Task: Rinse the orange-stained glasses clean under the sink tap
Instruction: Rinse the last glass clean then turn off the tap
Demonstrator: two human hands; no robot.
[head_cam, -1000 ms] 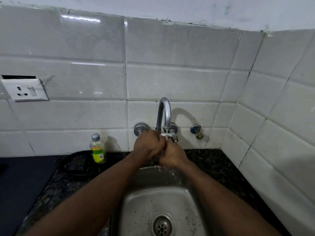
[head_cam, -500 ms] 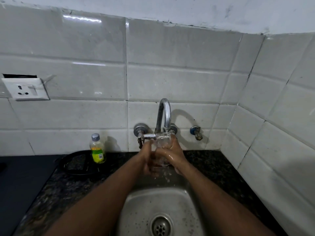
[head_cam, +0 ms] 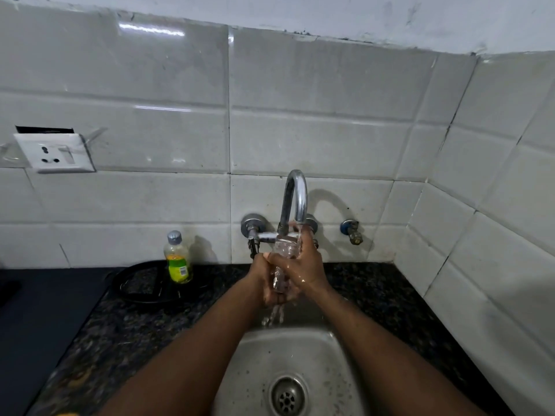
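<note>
Label text on bottle (head_cam: 177, 259) at 9 o'clock of tap (head_cam: 295, 199): unreadable; green-yellow wrapper only. Glass (head_cam: 284, 259) held upright under tap spout, water running over and falling into sink (head_cam: 339, 367) at 6 o'clock. Left hand (head_cam: 264, 277) wrapped closed around lower part of glass. Right hand (head_cam: 306, 265) curled around glass from 3 o'clock, fingers reaching rim.

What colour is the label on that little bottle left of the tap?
Bright yellow-green with an orange band on top, on the bottle; seen in the head view.
</note>
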